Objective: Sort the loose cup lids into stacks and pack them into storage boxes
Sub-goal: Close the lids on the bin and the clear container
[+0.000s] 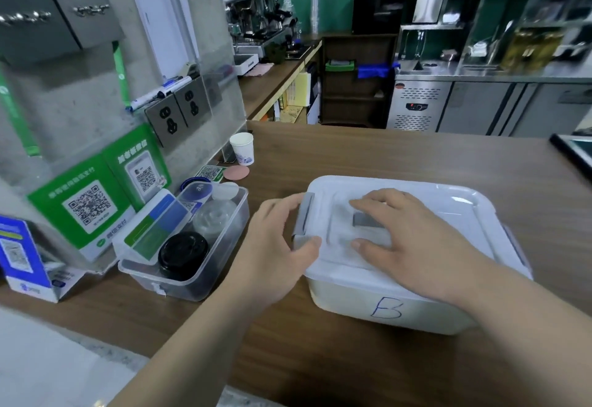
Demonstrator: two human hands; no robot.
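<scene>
A white storage box [416, 313] marked "B" in blue stands on the wooden counter with its white lid [448, 201] on top. My right hand [407, 236] lies flat on the lid with straight fingers, over the grey handle. My left hand [282, 240] is at the box's left end, its fingers and thumb curled round the grey side latch [302, 217]. To the left, an open clear box [211, 265] holds a stack of black cup lids [182, 254] and clear lids [216, 217].
A white paper cup [242, 147] and a pink coaster [236, 172] sit at the back left of the counter [368, 156]. Green QR-code signs [89, 204] and wall sockets stand on the left. A dark tray edge [570, 150] juts in at the right.
</scene>
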